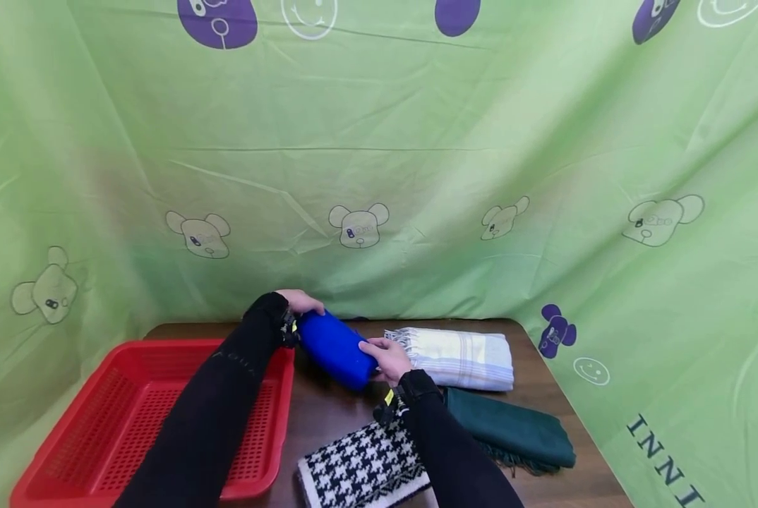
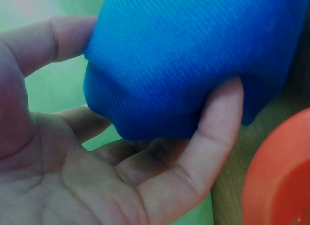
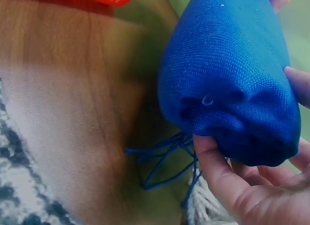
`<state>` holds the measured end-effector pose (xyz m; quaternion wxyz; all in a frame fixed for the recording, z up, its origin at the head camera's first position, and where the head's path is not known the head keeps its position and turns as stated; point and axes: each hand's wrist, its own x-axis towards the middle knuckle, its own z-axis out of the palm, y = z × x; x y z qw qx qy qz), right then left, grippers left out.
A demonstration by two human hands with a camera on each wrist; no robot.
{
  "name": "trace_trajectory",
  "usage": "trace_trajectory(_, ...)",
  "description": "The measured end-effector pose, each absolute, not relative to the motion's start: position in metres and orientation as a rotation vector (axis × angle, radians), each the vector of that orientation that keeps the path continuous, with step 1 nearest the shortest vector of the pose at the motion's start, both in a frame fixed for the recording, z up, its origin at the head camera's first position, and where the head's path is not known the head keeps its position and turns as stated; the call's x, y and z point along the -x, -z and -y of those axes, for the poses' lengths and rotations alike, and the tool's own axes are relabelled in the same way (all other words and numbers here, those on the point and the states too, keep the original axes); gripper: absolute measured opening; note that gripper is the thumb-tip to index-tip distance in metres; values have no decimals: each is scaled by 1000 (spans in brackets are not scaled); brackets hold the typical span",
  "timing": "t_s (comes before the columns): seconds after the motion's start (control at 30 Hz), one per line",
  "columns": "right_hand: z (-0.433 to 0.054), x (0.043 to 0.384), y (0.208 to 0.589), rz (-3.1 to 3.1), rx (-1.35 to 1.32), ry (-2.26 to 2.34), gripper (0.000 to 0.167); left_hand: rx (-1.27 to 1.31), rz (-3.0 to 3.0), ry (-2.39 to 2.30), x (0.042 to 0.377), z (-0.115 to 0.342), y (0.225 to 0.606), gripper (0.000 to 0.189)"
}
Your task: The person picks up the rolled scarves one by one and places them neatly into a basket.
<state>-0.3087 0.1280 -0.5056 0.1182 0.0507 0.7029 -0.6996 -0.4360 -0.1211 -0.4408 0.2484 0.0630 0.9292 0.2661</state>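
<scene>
A rolled blue scarf (image 1: 337, 349) is held up between both hands over the back middle of the table. My left hand (image 1: 299, 301) grips its far left end, thumb and fingers curled about it in the left wrist view. At the near right end my right hand (image 1: 388, 360) pinches the roll, with one finger pressing into the fabric (image 3: 227, 84). Blue fringe strands (image 3: 164, 162) dangle below that end in the right wrist view. The roll slants down toward the right.
A red plastic basket (image 1: 288, 416) stands at the left. Folded scarves lie on the brown table (image 1: 315, 416): a white one with fringe (image 1: 461, 356) at the back right, a dark green one (image 1: 519, 427) before it, and a black-and-white houndstooth one (image 1: 360, 466) in front. A green curtain hangs behind.
</scene>
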Motion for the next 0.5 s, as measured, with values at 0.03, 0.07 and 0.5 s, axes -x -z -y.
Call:
trace_trajectory(0.03, -128, 309, 504, -2060, -142, 2044, 53, -168, -2532, -732, 437, 123, 441, 68)
trace_trajectory(0.07, -128, 309, 503, -2061, -139, 2043, 53, -170, -2526, -743, 429, 122, 433, 67)
trace_trajectory(0.5, -131, 311, 486, -2017, -119, 2065, 50, 4, -2195, -1251, 408, 123, 415, 59)
